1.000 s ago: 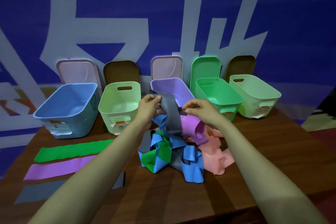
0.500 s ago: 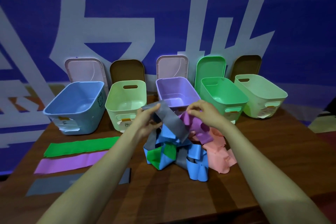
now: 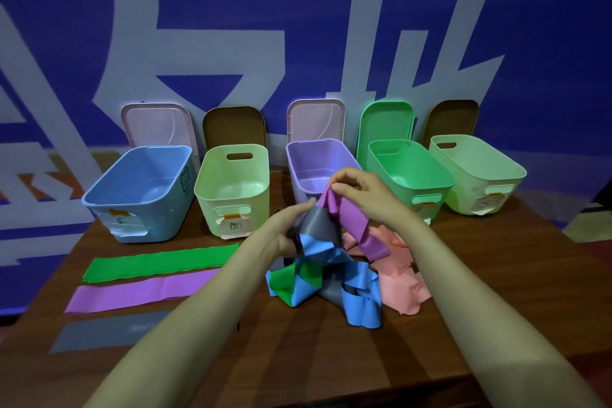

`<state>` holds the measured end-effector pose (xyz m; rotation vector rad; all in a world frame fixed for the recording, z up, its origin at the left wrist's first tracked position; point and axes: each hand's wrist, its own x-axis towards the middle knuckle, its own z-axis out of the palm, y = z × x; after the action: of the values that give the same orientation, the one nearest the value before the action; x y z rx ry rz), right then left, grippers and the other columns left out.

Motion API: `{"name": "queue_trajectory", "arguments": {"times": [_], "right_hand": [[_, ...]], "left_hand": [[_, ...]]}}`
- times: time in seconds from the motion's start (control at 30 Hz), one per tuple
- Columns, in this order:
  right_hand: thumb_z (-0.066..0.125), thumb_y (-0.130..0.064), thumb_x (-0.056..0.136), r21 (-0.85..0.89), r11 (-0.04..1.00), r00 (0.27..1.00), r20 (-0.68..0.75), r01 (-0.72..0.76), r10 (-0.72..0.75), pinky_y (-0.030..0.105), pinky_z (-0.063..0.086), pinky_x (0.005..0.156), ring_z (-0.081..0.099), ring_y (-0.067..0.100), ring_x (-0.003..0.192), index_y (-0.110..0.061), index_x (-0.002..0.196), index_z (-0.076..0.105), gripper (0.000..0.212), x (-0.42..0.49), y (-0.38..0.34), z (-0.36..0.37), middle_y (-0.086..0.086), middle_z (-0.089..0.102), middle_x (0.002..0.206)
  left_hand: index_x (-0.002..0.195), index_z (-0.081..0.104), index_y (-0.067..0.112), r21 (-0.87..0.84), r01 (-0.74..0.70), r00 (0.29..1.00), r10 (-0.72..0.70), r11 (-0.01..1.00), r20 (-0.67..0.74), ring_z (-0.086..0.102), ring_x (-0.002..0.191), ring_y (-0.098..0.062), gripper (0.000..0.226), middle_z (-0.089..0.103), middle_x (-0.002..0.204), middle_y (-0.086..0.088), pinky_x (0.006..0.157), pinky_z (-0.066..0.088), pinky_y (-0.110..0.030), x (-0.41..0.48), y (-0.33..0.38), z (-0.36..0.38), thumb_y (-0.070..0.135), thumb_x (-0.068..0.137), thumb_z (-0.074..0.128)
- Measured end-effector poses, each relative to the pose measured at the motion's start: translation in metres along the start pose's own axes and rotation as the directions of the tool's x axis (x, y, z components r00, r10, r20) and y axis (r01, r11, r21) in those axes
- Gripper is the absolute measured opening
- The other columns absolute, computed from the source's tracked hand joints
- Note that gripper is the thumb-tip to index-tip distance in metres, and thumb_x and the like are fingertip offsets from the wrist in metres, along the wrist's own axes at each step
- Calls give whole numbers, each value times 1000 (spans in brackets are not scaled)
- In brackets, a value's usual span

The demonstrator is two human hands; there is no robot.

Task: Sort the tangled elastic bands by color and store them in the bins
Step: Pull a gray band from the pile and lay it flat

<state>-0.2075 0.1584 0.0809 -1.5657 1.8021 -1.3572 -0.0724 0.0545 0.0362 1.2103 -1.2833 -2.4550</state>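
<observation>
A tangle of elastic bands (image 3: 334,278) lies mid-table: blue, grey, green, purple and pink strips knotted together. My right hand (image 3: 361,192) pinches the top end of a purple band (image 3: 356,225) and holds it lifted above the pile. My left hand (image 3: 288,228) grips a grey band (image 3: 316,223) beside it, just left of the purple one. Five open bins stand in a row behind: blue (image 3: 106,195), pale yellow (image 3: 202,189), purple (image 3: 296,162), green (image 3: 440,182), cream (image 3: 516,172).
Three flattened bands lie side by side at the left: green (image 3: 159,263), purple (image 3: 139,293), grey (image 3: 109,334). Lids (image 3: 159,124) lean on the blue wall behind the bins. The wooden table's front edge (image 3: 381,401) is near me.
My right hand has risen, pulling the purple band up out of the tangle. My left hand dropped lower with the grey band. The camera view shifted left, so everything sits further right.
</observation>
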Motion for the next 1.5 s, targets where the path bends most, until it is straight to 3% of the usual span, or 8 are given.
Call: {"name": "queue_trajectory", "arguments": {"times": [0.23,0.37,0.57,0.67,0.8,1.0,1.3,1.5], "right_hand": [[54,-7,90,-219,962,922,-381,-166,72,4,34,61,53,13,81,-10,91,65,12,0,6,-11,-4,61,85],[50,-9,93,-194,948,837,-536,-251,113,19,27,60,49,14,81,-7,96,62,13,-4,12,-23,-1,57,88],[49,-12,88,-66,958,730,-662,-280,168,27,35,64,47,18,68,-9,81,58,12,-13,17,-27,-1,52,67],[50,-12,87,-210,909,845,-487,-359,221,27,36,66,50,18,71,-17,75,58,15,-21,29,-22,1,58,71],[55,-12,91,-545,771,890,92,-330,446,22,39,86,56,21,108,-9,120,61,30,-32,47,-9,8,60,125],[61,-13,88,-252,949,981,-87,-190,174,22,35,97,46,10,118,-20,137,44,52,-25,20,-4,1,49,134],[48,-7,95,204,979,993,-108,-15,38,22,46,88,59,-2,90,-18,103,63,20,-4,-21,-7,-6,66,100],[41,-27,98,260,955,979,181,-144,98,22,46,86,59,3,94,-25,103,65,25,5,-51,-2,-11,66,101]], "left_hand": [[93,58,12,201,-178,955,218,963,-199,56,59,-15,25,61,70,-5,44,46,-19,-6,5,-15,13,75,75],[106,52,19,347,-226,952,282,910,-119,61,91,-29,74,61,100,-16,82,53,-42,-10,12,-37,15,36,79],[82,55,6,427,-365,878,459,827,-138,59,78,-27,23,60,78,-15,72,46,-34,-32,35,-30,-2,63,65],[69,62,7,379,-529,822,569,759,9,56,79,-26,17,59,79,-17,72,42,-35,-42,45,-19,3,53,67],[106,49,8,424,-490,857,511,762,72,61,91,-25,53,60,98,-16,77,49,-37,-48,53,-11,10,63,81],[88,65,14,504,-613,775,586,608,237,54,80,-13,5,61,82,-1,78,43,-26,-60,59,-3,19,88,63],[98,65,9,272,-706,707,629,654,324,62,76,-8,13,67,83,0,69,51,-16,-95,83,0,5,89,56],[95,67,7,452,-724,685,621,521,382,62,76,-4,12,66,85,0,68,49,-11,-108,91,1,5,89,57]]}}
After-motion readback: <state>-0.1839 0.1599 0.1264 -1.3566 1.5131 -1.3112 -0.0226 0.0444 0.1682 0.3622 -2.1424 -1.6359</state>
